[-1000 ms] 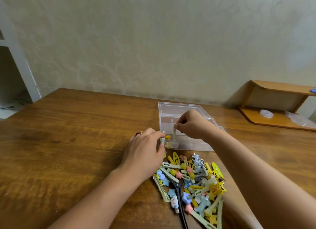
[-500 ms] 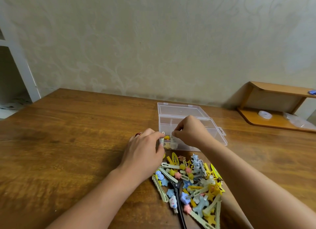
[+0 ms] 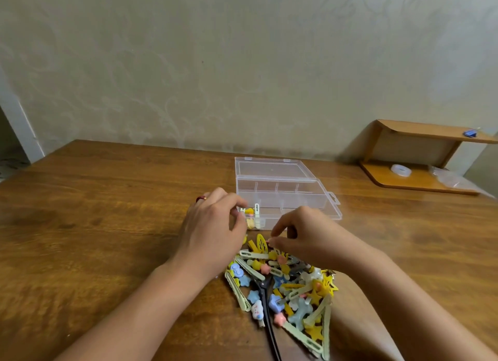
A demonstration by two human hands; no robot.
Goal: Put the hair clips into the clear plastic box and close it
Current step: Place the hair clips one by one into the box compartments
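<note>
The clear plastic box [image 3: 310, 199] stands open on the wooden table, its lid [image 3: 272, 169] laid back flat. A few clips [image 3: 252, 217] sit in its front-left compartment, among them a pale one standing upright. A heap of colourful hair clips [image 3: 285, 285] lies just in front of the box. My left hand [image 3: 213, 226], wearing a red ring, curls its fingers against the box's front-left corner. My right hand [image 3: 301, 235] hovers over the top of the heap, thumb and forefinger close together at a yellow clip; a grip is not plain.
A long black item [image 3: 265, 304] runs through the heap toward me. At the far right a wooden shelf [image 3: 420, 184] against the wall carries a tape roll [image 3: 401, 170] and a plastic bag [image 3: 448, 178]. The table's left edge is at the far left.
My right hand set a pale clip upright in the box's front-left compartment, let it go, and moved back toward me onto the heap. My left hand stayed at the box corner.
</note>
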